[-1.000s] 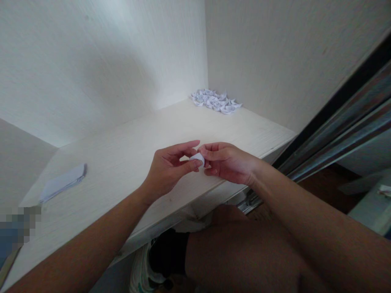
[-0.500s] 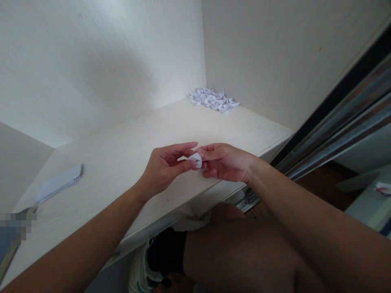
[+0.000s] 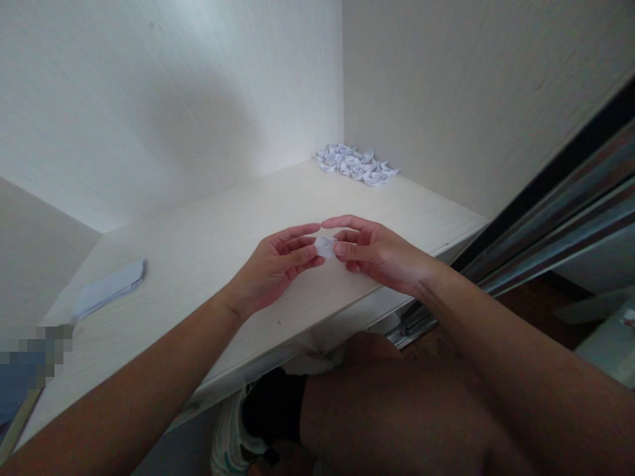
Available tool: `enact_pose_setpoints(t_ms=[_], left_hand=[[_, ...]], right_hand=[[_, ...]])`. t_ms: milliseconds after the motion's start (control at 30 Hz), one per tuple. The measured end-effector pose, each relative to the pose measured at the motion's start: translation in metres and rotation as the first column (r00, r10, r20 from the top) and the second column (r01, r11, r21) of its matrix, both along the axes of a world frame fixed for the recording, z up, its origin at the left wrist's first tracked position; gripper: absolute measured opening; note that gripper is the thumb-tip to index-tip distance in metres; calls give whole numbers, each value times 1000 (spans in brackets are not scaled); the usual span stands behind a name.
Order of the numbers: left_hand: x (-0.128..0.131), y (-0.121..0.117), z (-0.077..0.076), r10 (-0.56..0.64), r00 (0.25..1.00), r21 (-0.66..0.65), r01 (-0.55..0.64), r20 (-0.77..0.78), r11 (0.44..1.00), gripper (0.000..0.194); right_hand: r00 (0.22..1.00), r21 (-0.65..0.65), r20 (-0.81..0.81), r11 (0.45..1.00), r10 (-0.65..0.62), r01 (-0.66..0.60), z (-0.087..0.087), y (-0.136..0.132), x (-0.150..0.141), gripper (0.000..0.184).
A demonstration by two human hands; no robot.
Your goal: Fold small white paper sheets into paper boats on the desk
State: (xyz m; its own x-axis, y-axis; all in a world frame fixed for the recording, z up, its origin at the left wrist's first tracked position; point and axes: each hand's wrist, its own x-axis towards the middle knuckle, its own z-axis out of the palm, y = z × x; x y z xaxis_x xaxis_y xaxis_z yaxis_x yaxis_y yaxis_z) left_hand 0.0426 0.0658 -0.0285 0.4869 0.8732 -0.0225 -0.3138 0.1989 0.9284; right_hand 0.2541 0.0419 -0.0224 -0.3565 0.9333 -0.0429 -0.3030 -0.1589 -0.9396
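Note:
A small piece of folded white paper (image 3: pixel 325 247) is held between my two hands above the front part of the white shelf (image 3: pixel 223 225). My left hand (image 3: pixel 284 262) pinches its left end between thumb and fingers, the index finger stretched out above it. From the other side, my right hand (image 3: pixel 372 251) grips the right end with the thumb in front, its index finger also reaching over the top. The two index fingertips nearly meet. How the paper is folded inside is too small to tell.
In the far corner lies a pile of small folded white paper pieces (image 3: pixel 354 165). A stack of white paper strips (image 3: pixel 110 288) rests at the left. White panels rise behind and at the right, beside a dark-edged metal track (image 3: pixel 560 192). My legs are below the shelf's front edge.
My right hand has shifted its hold, its index finger now raised over the paper. The paper has turned and now stretches flatter between both thumbs. The view has swung slightly.

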Motion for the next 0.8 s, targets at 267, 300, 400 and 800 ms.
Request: enact_pose_setpoints(t_ms=[267,300,400,800], left_hand=[[0,0,-8,0,996,-6,0,-86,1000,24],[1,0,-8,9,995,-4,-10,-97,1000,24],[3,-2,-8,42,991,-12,-44,-125,999,23],[6,-7,-5,135,975,42,-130,-175,991,21]], right_hand=[[902,397,409,917,-138,-39,-3,1,3,22],[887,422,436,905,-150,-54,-4,1,2,22],[852,471,486,879,-193,-69,-6,2,2,24],[782,500,581,857,-228,-122,-9,-1,-5,26]])
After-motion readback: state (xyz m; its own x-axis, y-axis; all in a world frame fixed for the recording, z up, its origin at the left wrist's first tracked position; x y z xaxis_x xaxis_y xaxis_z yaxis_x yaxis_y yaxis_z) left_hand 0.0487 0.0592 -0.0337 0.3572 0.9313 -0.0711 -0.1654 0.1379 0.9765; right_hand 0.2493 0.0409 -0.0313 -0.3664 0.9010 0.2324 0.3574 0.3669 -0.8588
